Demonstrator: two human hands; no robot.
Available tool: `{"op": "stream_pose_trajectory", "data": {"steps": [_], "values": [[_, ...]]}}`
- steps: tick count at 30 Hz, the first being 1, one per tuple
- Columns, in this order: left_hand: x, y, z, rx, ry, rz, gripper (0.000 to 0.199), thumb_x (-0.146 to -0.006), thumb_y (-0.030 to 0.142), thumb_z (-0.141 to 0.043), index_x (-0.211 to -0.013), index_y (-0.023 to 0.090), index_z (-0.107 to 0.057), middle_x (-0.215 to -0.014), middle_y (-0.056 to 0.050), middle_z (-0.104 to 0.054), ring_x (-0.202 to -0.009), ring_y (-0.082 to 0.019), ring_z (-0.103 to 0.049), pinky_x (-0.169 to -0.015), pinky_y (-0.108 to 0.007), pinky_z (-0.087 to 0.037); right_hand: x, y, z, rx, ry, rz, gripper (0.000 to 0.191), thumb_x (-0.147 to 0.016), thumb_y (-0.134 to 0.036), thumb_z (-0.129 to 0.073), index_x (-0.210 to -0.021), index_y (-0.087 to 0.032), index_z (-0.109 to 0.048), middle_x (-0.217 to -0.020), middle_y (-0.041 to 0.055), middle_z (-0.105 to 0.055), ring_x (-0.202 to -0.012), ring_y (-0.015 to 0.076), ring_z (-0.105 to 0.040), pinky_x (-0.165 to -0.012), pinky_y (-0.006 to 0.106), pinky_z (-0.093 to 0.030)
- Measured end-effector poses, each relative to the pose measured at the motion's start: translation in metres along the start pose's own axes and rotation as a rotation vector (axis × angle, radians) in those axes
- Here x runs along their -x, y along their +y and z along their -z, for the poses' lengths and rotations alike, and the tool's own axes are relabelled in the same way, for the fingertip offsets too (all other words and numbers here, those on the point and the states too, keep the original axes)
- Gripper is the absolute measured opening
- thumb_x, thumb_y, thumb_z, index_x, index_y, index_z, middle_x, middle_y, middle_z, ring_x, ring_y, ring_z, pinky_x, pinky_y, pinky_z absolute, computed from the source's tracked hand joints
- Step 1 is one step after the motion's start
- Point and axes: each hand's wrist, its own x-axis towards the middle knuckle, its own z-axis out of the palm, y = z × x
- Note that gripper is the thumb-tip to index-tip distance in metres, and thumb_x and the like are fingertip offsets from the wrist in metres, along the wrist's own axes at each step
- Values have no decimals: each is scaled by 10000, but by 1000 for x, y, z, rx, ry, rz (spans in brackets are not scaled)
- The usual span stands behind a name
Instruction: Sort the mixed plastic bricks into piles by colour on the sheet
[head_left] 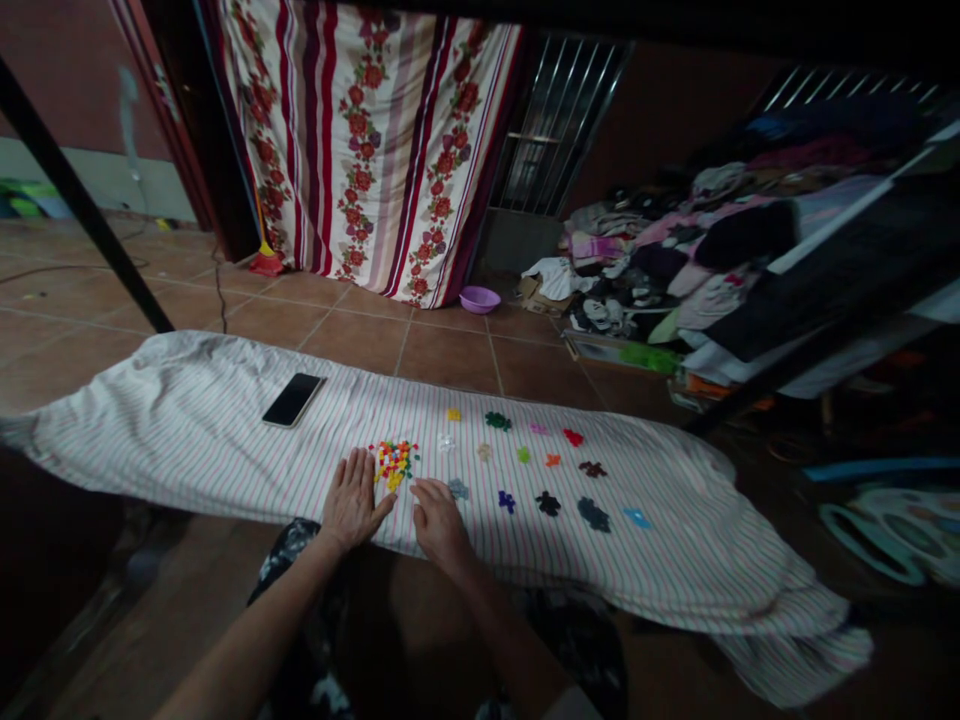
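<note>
A mixed heap of small coloured pieces [393,462], mostly red, yellow, orange and white, lies on the striped cloth [360,400]. My left hand [352,505] rests flat along the heap's left side, fingers stretched out and thumb towards the right. Just right of the heap, my right hand [439,522] is curled low over the cloth; anything between its fingers is hidden. Beside it sits a grey cluster [458,489]. Farther right are separate one-colour clusters, among them dark green [497,421], purple [507,501], black [548,503], slate [594,514] and blue [637,517].
A phone [293,400] lies on the cloth at the left. Beyond the cloth are a tiled floor, a floral curtain [382,150] and a purple basin [479,299]. Clothes [660,250] are heaped at the right. Dark poles [90,200] slant at both sides.
</note>
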Motion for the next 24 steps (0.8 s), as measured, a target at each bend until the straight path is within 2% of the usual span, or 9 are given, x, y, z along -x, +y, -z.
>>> {"op": "stream_pose_trajectory", "data": {"steps": [4,8,14,16,20,24], "values": [[-3,2,1,31,-23,18,695,-914,488,-387,-1466,72,-323,-1474,-193,-418,-1425,-303,-307,-1159,-478,-242,-10,2,-10,41,-60,35,427,-841,-57,-421,-1174,-168,-665,-1191,104,-666,-1173,228,-536,-1040,423,-459],[-6,4,4,68,-34,15,648,-938,426,-355,-1498,115,-260,-1484,-150,-417,-1416,-287,-328,-1137,-479,-282,-19,4,-12,-42,-85,136,437,-867,-62,-385,-1184,-181,-662,-1199,100,-666,-1166,209,-544,-1022,407,-471],[-11,5,1,131,-9,58,636,-947,375,-326,-1519,127,-194,-1473,-162,-432,-1398,-287,-365,-1117,-492,-312,-46,8,-6,-104,-50,89,380,-873,-85,-388,-1064,-198,-697,-1055,88,-690,-1023,211,-590,-934,397,-498],[-12,6,0,132,-3,73,625,-946,371,-332,-1514,134,-220,-1467,-163,-442,-1387,-291,-382,-1116,-494,-313,-58,7,-4,-77,-67,69,341,-878,-110,-428,-1067,-209,-694,-1077,82,-674,-1047,218,-570,-948,402,-479],[-15,9,3,114,-17,103,566,-942,376,-352,-1452,129,-370,-1432,-161,-488,-1352,-305,-428,-1104,-498,-326,-79,2,-6,31,-98,33,268,-880,-170,-520,-1077,-218,-695,-1129,94,-634,-1088,250,-517,-968,421,-451],[-19,11,8,113,-42,114,539,-942,382,-356,-1402,115,-441,-1419,-164,-503,-1336,-310,-444,-1094,-502,-334,-91,-3,-15,88,-116,3,221,-858,-151,-564,-1009,-211,-714,-1139,103,-614,-1096,258,-498,-978,414,-446]]}}
